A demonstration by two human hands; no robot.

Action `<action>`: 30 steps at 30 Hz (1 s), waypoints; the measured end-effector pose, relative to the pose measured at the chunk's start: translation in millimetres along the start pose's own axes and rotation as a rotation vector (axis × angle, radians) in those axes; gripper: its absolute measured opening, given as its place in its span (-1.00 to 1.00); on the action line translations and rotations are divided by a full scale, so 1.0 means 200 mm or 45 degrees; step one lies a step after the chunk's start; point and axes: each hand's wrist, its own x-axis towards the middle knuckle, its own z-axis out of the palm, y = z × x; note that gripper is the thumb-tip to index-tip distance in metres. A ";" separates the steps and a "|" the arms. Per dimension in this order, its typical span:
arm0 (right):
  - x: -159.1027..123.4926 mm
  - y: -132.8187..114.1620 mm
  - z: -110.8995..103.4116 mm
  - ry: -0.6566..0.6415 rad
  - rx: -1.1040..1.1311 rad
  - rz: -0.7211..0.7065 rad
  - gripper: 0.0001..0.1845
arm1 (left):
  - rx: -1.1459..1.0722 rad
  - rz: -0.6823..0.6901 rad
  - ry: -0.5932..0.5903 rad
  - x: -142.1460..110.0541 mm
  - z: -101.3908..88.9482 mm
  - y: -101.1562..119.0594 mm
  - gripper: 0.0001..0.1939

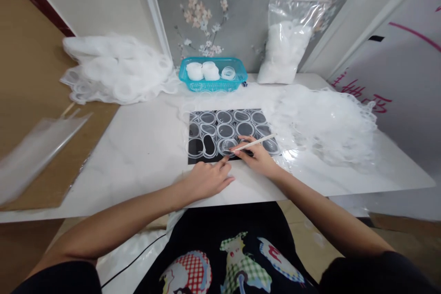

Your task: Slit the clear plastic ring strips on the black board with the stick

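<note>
Black cloth | right hand pinching slim stick | left hand half-curled, empty | white-ringed dark sheet

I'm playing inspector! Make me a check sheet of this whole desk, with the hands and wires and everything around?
Surface: pale table, faint grey veins.
Job's things: stick; black mat with pale rings on it.
Clutter: white heaps left and right; blue tray holding white rolls; clear bag; film over a brown board.
Grips: right grip holds the stick over the mat; left grip holds nothing, fingertip at the mat's near edge.
Cables: black cord below the table edge.
Surroundings: flowered wall behind; pink-marked panel right.
</note>
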 end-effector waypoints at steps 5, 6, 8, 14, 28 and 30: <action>0.00 0.00 -0.01 -0.007 -0.016 -0.002 -0.81 | -0.017 -0.019 0.004 0.00 0.01 0.00 -0.57; -0.01 -0.01 -0.01 -0.013 -0.040 -0.006 -0.81 | -0.036 -0.027 0.003 0.00 0.02 0.00 -0.58; -0.03 -0.03 0.00 -0.027 -0.134 -0.045 -0.80 | -0.084 -0.044 -0.007 0.00 0.02 0.00 -0.58; 0.04 -0.07 -0.03 -0.056 -0.674 -0.368 -0.74 | -0.223 -0.092 -0.087 0.02 -0.03 -0.02 -0.55; -0.14 0.03 -0.15 0.265 -0.282 0.092 -0.77 | 0.053 0.153 0.028 0.18 -0.05 0.06 -0.55; -0.14 0.02 -0.13 0.243 -0.291 0.091 -0.78 | 0.092 0.180 0.051 0.21 -0.02 0.07 -0.54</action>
